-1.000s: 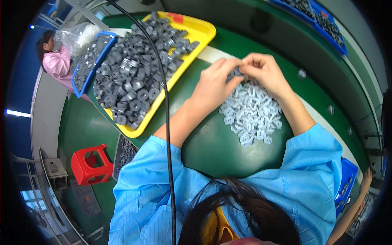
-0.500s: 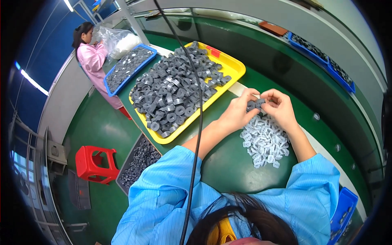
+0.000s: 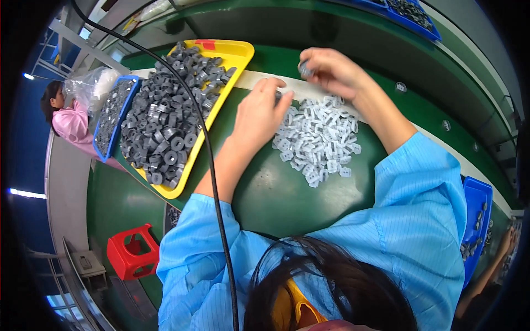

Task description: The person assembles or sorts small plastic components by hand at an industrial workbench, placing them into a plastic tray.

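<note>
My left hand (image 3: 258,114) is closed on a dark grey ring-shaped part (image 3: 278,97), pinched between thumb and fingers and mostly hidden. It hovers at the left edge of a heap of small translucent white plastic pieces (image 3: 320,138) on the green table. Beyond the heap, my right hand (image 3: 338,71) pinches another grey round part (image 3: 305,69) at its fingertips, over the pale edge strip beside the green belt. Left of my left hand, a yellow tray (image 3: 238,54) is piled with thick dark grey plastic rings (image 3: 160,118).
A black cable (image 3: 190,91) crosses in front of the yellow tray. Blue trays of parts stand at the far left (image 3: 134,91), right (image 3: 476,190) and top right. Small round parts (image 3: 400,86) lie on the belt. A person in pink (image 3: 72,121), a red stool (image 3: 121,256) and another arm (image 3: 497,259) show.
My hands, close together over the white pieces before, have moved apart. The right hand is now over the table's far edge strip with a grey part. The whole view has shifted.
</note>
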Demonstrator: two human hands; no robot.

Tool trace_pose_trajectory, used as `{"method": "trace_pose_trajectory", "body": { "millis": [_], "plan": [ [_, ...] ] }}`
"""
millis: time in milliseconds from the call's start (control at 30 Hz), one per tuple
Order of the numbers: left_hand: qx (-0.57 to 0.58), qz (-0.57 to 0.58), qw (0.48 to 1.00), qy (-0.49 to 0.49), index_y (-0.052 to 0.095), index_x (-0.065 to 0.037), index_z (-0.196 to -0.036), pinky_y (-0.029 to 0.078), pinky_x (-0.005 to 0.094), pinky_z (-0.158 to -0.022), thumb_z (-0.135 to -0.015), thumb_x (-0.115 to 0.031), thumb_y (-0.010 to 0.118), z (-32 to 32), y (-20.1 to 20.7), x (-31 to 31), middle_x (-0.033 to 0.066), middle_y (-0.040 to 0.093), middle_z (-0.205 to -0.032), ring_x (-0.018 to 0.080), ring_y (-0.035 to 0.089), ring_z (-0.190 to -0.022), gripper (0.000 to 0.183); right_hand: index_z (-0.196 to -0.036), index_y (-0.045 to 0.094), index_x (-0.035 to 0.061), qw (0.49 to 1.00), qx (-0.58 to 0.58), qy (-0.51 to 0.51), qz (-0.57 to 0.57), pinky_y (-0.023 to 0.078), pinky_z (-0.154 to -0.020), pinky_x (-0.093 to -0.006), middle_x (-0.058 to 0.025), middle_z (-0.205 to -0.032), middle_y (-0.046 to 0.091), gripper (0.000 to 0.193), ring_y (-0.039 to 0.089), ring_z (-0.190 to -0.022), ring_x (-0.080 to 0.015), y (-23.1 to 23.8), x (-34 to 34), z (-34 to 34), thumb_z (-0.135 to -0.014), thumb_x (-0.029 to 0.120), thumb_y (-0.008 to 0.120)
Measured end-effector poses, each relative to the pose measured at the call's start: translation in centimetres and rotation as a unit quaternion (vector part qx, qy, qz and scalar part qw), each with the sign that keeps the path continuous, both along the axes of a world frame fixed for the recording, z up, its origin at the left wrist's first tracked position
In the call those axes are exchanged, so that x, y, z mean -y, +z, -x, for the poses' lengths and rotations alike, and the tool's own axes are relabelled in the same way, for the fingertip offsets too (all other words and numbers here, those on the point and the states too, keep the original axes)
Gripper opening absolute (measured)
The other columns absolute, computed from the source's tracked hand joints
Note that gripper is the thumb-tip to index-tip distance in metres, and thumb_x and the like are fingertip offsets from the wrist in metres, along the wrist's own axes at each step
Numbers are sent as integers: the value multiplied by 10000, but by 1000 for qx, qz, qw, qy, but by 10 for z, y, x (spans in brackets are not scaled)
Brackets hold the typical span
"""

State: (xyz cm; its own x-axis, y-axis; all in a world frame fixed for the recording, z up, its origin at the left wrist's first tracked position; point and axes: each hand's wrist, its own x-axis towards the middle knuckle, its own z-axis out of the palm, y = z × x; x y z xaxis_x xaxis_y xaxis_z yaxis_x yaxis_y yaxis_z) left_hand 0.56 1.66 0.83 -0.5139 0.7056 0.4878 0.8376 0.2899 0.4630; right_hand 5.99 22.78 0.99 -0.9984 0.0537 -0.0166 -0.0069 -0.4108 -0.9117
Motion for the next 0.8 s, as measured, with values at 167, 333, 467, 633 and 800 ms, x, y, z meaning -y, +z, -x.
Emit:
{"method": "trace_pose_trajectory", "body": {
  "millis": [167, 333, 467, 633, 800],
  "plan": [
    [15, -49, 998, 19, 598, -17, -896, 481, 426, -710, -899, -198, 560, 29, -12, 7, 174, 598, -919, 370, 597, -824, 185, -1015, 623, 23, 906, 114, -214, -347, 459, -653, -238, -30, -884, 638, 290, 554, -725, -104, -12, -62, 2, -778, 180, 676],
    [83, 9, 996, -16, 638, -14, -876, 492, 345, -669, -849, -109, 624, 24, -4, 17, 140, 589, -869, 276, 610, -734, 100, -1012, 631, 28, 770, 58, -285, -568, 487, -711, -305, -88, -879, 658, 337, 614, -777, -173, -20, -62, -11, -750, 233, 685],
    [100, 12, 992, -79, 641, -19, -961, 507, 357, -698, -804, -92, 657, 31, -5, 24, 137, 585, -890, 274, 620, -748, 174, -833, 618, 22, 834, -11, -175, -523, 428, -617, -242, -22, -703, 578, 153, 509, -639, -85, 3, -46, -48, -785, 160, 660],
    [81, -14, 996, -24, 626, -29, -1028, 487, 332, -691, -748, -53, 707, 37, -18, 24, 107, 511, -880, 222, 586, -741, 292, -954, 655, 3, 827, 29, -125, -548, 433, -642, -232, -15, -805, 581, 228, 514, -693, -95, 14, -2, -93, -752, 89, 714],
    [62, -48, 997, -8, 613, -25, -1013, 499, 379, -780, -741, -87, 721, 38, -27, 24, 148, 553, -977, 311, 607, -864, 299, -908, 680, -25, 779, -8, -168, -604, 461, -626, -271, -90, -812, 612, 166, 569, -671, -164, -2, 22, -88, -773, 69, 700]
  ]
}}
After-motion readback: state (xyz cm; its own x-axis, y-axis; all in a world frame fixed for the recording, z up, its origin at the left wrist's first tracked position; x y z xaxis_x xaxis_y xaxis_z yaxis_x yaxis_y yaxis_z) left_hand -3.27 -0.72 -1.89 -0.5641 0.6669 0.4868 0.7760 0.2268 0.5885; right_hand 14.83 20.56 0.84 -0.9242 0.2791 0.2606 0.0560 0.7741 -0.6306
